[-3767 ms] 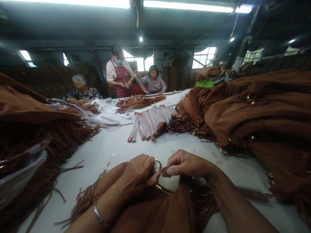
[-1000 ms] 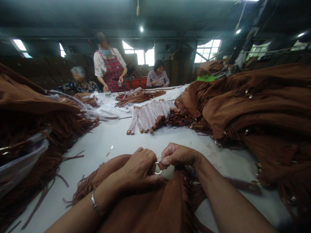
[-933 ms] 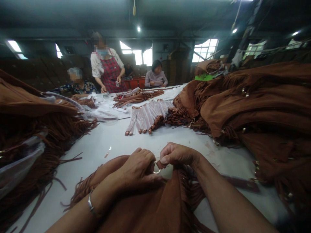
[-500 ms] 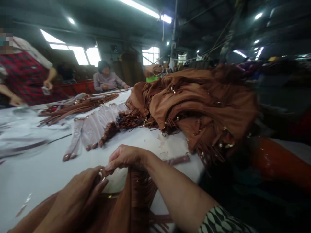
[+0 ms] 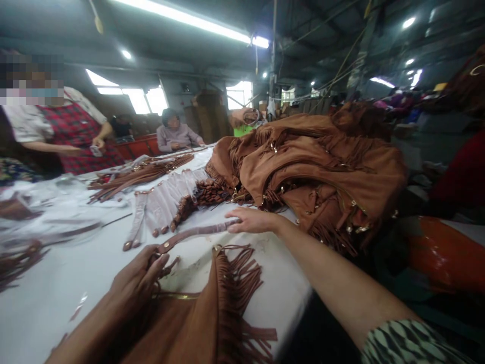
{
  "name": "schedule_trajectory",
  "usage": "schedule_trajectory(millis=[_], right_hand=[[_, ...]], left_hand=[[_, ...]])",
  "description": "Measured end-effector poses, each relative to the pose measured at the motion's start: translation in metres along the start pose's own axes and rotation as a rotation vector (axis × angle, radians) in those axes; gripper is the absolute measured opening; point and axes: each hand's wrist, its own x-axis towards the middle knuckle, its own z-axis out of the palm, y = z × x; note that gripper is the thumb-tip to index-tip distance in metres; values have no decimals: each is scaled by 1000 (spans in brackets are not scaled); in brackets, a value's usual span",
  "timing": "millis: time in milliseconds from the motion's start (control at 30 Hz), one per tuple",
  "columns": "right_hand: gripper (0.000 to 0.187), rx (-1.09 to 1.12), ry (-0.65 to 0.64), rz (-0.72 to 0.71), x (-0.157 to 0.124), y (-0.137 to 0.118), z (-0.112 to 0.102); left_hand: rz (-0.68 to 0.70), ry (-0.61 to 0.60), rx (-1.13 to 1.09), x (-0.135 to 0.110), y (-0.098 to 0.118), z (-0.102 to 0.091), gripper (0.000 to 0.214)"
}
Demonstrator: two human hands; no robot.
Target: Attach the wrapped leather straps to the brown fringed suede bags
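Note:
A brown fringed bag [image 5: 182, 323] with a gold zipper lies at the table's near edge, its fringe spread to the right. My left hand [image 5: 138, 275] is closed at the bag's upper left corner, pinching the near end of a brown strap [image 5: 197, 231] with a gold stud. Whether a metal ring is also in those fingers is hidden. Partly covered in clear plastic, the strap runs right to my right hand [image 5: 252, 221], whose thumb and fingers close on its far end. Past it lies a row of plastic-wrapped straps [image 5: 162, 205].
A large heap of brown fringed bags [image 5: 314, 156] covers the table's right rear. Loose brown straps [image 5: 144, 174] lie farther left. One co-worker in a checked apron [image 5: 78, 129] stands at the left; another person [image 5: 178, 134] sits across the white table [image 5: 94, 268].
My right hand has moved away from my left, rightward and forward, and the strap now stretches between them. My left hand stays at the bag's corner. The view has shifted left.

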Motion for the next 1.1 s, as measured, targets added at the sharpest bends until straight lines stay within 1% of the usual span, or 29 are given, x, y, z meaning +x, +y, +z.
schedule_trajectory(millis=[100,200,233,267,367,400,433,467,600,700,767,800,867,933,967,1000,1033,1067,1100], right_hand=[[59,-144,-23,37,-13,28,-1],[70,-245,21,61,-8,37,10],[69,-263,33,62,-4,35,13],[63,-274,34,60,2,32,16],[32,-265,-35,54,18,21,18],[23,-247,-71,52,23,17,16],[17,-220,-113,48,26,14,13],[16,-184,-159,43,28,12,10],[26,35,-354,31,29,3,-6],[31,235,-473,30,29,-6,-11],[33,359,-526,38,29,-13,-12],[33,416,-543,47,30,-16,-12],[32,527,-548,74,30,-24,-10],[29,634,-509,109,31,-33,-8],[27,686,-475,128,31,-39,-6],[26,734,-434,147,33,-44,-4],[26,778,-386,164,35,-50,-3],[25,818,-335,178,38,-57,-1],[26,856,-280,189,42,-63,1]], left_hand=[[-6,-141,-57,5,6,-2,38],[55,-193,-54,6,14,-4,37],[80,-197,-38,5,16,-4,37],[98,-194,-23,4,17,-4,36],[128,-147,19,3,18,-3,35],[131,-130,33,2,18,-2,34],[131,-116,44,2,17,-2,33],[129,-107,50,2,17,-2,33],[142,-107,50,0,18,-4,33],[182,-131,88,2,17,-7,35],[190,-102,140,5,15,-9,36],[183,-61,176,8,14,-12,37],[135,67,285,11,16,-19,41],[80,204,383,9,24,-30,48],[59,255,398,6,31,-35,50],[49,278,366,2,40,-41,50],[46,266,268,-4,50,-46,48],[27,223,116,-11,61,-49,45],[2,140,-86,-18,73,-49,43]])
